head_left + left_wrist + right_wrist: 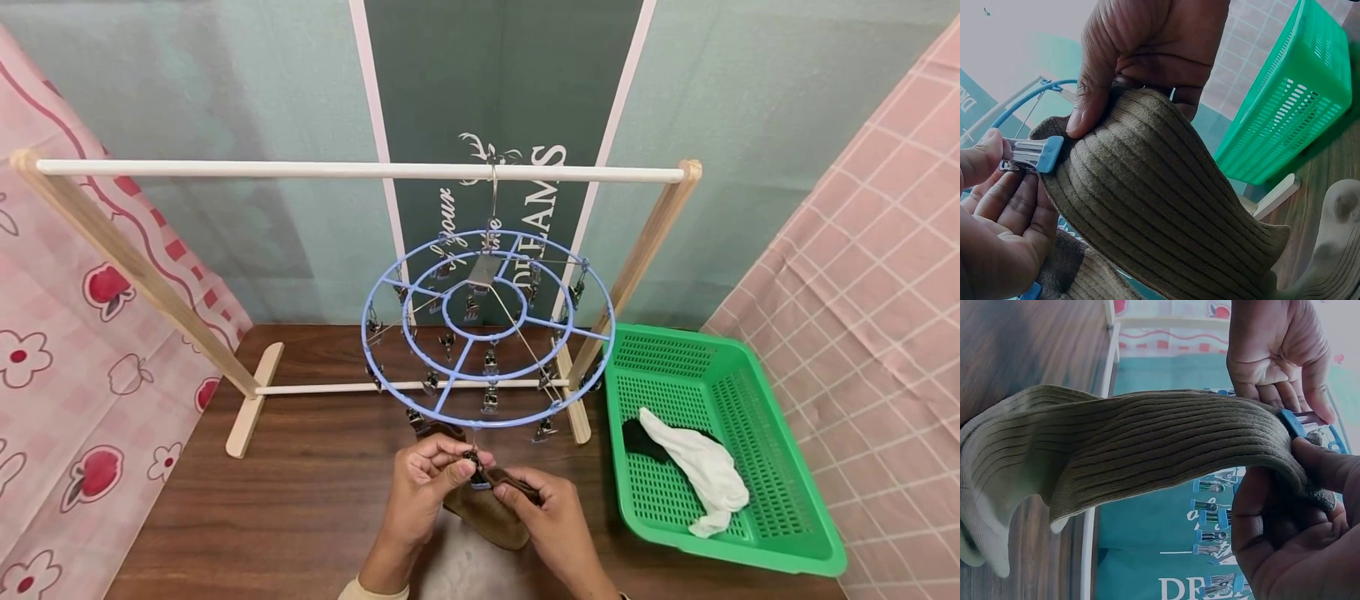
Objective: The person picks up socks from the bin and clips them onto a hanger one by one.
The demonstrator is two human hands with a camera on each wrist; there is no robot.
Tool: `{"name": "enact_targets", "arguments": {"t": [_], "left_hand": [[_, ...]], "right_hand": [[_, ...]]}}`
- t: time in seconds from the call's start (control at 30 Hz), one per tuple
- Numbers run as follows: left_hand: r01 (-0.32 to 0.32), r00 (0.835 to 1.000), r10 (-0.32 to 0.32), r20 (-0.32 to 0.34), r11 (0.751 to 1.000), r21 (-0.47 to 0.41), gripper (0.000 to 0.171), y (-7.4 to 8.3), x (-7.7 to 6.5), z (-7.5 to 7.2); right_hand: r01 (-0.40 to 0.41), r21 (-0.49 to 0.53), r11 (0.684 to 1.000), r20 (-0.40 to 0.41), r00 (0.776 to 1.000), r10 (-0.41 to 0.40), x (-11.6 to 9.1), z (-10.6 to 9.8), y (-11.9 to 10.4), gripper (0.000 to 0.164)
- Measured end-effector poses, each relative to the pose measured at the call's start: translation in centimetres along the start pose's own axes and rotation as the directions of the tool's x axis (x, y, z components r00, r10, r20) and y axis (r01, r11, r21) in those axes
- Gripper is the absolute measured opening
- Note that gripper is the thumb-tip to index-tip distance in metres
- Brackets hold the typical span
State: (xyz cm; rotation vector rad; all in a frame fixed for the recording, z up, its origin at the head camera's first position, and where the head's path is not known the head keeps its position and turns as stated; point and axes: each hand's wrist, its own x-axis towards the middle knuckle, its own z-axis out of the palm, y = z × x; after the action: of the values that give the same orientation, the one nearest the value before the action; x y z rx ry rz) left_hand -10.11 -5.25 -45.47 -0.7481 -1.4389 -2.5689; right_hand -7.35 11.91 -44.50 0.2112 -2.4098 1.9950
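My left hand (423,479) pinches a metal clip (1029,153) with blue tips, which hangs from the outer ring of a round blue drying hanger (480,425). A ribbed brown sock (1147,181) has its cuff edge at the clip's blue tips. With thumb and fingers, my right hand (551,508) grips the same cuff just beside the clip. The sock's leg hangs down below both hands, as the right wrist view shows. Another brown sock (1094,275) hangs close by on the left, next to a blue-tipped clip (1032,292).
A white rod (262,170) on a wooden-legged rack carries the hanger by its hook. Several other clips dangle from the rings. At the right, a green basket (750,550) contains a white sock (705,467) and a black sock (645,440). Everything stands on a dark wooden table (195,517).
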Motion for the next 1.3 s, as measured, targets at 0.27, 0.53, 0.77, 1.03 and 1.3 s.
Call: {"name": "enact_targets", "arguments": {"t": [0.27,0.53,0.77,1.03,1.3], "left_hand": [[-0.004,0.999,0.003,0.051,1.0,0.018,0.023,0.1,0.0,-0.1],[0.079,0.996,-0.082,0.028,0.991,0.111,0.025,0.3,0.0,-0.1],[0.081,0.995,-0.093,0.026,0.951,0.299,0.021,0.7,-0.2,-0.2],[0.09,0.996,-0.078,-0.045,0.867,0.49,0.022,1.5,-0.6,0.0],[0.002,0.999,0.012,-0.033,0.917,0.4,0.016,2.5,-0.6,-0.7]], "right_hand": [[-0.041,0.007,0.999,0.002,0.999,0.041,-0.2,-0.1,0.2,0.008],[-0.052,0.027,0.998,0.005,0.999,0.052,-0.2,-0.2,0.4,0.01],[-0.091,0.039,0.995,0.005,0.996,0.091,-0.4,-0.3,0.4,0.011],[-0.001,0.025,1.0,-0.058,0.998,0.003,-0.5,-0.6,1.1,0.007],[0.004,0.002,1.0,-0.107,0.994,-0.003,-0.3,-1.3,1.8,0.01]]}}
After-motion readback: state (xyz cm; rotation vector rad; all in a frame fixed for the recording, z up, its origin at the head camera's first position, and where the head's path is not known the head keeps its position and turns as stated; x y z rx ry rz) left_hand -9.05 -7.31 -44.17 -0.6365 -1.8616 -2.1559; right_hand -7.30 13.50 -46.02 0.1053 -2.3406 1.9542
